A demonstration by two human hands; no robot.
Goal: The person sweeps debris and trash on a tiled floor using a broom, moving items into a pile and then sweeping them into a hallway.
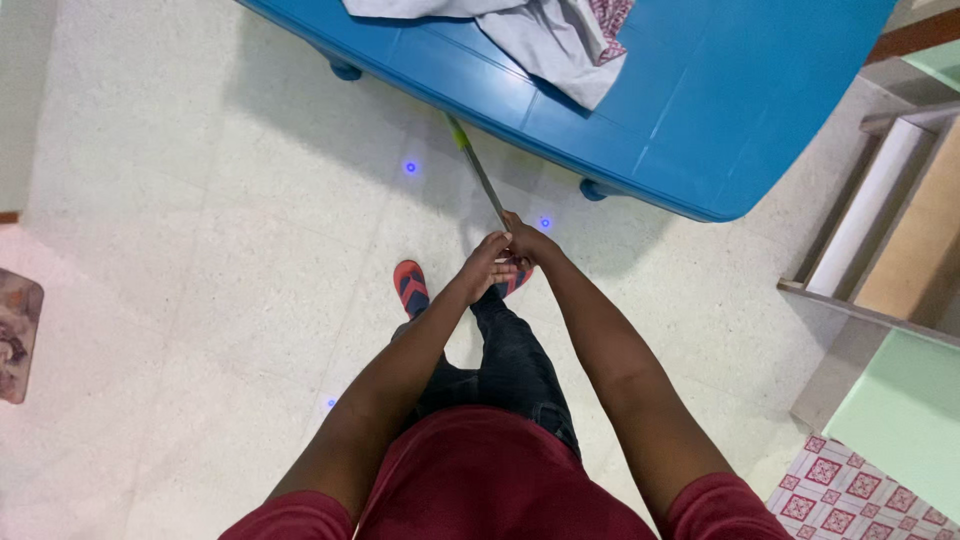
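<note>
Both hands clasped together on near end of thin stick (pixel 478 170): left hand (pixel 487 262) and right hand (pixel 527 243), fingers wrapped tight round it. Stick's long axis runs up and away from hands, far end hidden under blue surface (pixel 700 120). Grey cloth (pixel 560 40) lies on that surface. Red sandal (pixel 411 288) on floor just left of hands.

Pale speckled floor (pixel 200 250) lies open to the left and centre, with broad room for passage. A blue plastic table (pixel 700 110) blocks the upper right; grey cloth (pixel 560 40) drapes over its top. A thin metal rod with a green section (pixel 478 170) slants from under the table edge toward both hands. A wooden frame (pixel 880 240) closes the right side. A small patterned mat (pixel 15 335) sits at the left edge, and a red-and-blue sandal (pixel 411 288) lies just below the hands.
</note>
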